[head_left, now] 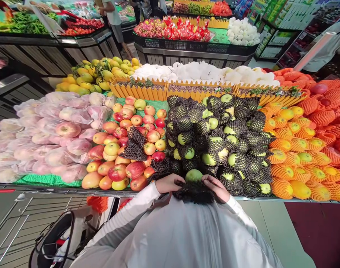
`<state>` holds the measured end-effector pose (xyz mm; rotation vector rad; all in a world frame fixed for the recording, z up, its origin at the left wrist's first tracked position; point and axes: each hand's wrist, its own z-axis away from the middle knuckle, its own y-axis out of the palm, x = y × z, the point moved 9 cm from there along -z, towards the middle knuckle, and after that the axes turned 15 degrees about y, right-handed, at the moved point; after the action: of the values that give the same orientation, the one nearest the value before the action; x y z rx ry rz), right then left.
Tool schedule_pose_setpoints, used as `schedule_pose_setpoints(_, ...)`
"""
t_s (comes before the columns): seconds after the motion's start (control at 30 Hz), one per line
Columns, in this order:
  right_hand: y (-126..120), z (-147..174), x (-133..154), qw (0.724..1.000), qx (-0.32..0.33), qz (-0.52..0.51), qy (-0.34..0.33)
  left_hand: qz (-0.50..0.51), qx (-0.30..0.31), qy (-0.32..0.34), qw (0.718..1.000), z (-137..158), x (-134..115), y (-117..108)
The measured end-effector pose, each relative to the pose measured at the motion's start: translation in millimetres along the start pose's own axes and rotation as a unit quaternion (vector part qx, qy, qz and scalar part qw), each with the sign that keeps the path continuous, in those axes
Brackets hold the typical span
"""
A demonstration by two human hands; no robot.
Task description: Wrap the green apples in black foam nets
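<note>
At the front edge of the display, a round green fruit point(194, 175) lies between my two hands. Black foam netting point(196, 194) hangs just below it, against my body. My left hand point(172, 183) is closed, its fingertips pinching the edge of the netting at the fruit's left side. On the other side my right hand point(216, 188) is closed too, its thumb and fingers at the netting's right edge. A pile of green fruits in black foam nets point(232, 139) spreads right behind my hands. Loose black nets point(134, 143) lie on the red apples point(116, 172) to the left.
Bagged pale-pink fruits point(68, 129) fill the far left. Yellow-orange fruits in orange nets point(294, 158) are on the right. A low orange fence point(139, 90) runs behind the piles. A shopping cart point(21, 227) holding a bag point(80, 227) stands at lower left. Another person point(115, 24) is farther back.
</note>
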<state>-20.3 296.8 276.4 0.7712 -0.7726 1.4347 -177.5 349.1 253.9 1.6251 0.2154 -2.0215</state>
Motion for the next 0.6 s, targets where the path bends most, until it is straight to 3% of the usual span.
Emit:
schedule_pose_setpoints(0.07,-2,-4,-7,0.998,-0.001,0.069,-0.003,-0.154,-0.016,0.046,0.987,0,-1,-9)
schedule_pose_setpoints(0.13,-5,-7,-13,0.993,-0.013,0.115,-0.006,-0.266,-0.068,0.104,0.956,0,-12,-16)
schedule_pose_setpoints(0.23,-18,-8,-5,0.984,-0.104,0.139,-0.049,-0.334,-0.158,0.159,0.915,1,-27,-19)
schedule_pose_setpoints(0.33,-29,-8,9,0.954,-0.23,0.169,-0.096,-0.352,-0.193,0.12,0.908,-3,-19,-19)
schedule_pose_setpoints(0.4,-29,-15,6,0.946,-0.256,0.179,-0.083,-0.353,-0.186,0.071,0.914,-9,-5,-18)
schedule_pose_setpoints(0.5,-23,-28,-7,0.951,-0.24,0.188,-0.05,-0.353,-0.183,0.04,0.917,-16,7,-16)
schedule_pose_setpoints(0.6,-11,-32,-17,0.96,-0.177,0.216,-0.032,-0.357,-0.196,0.036,0.913,-22,8,-15)
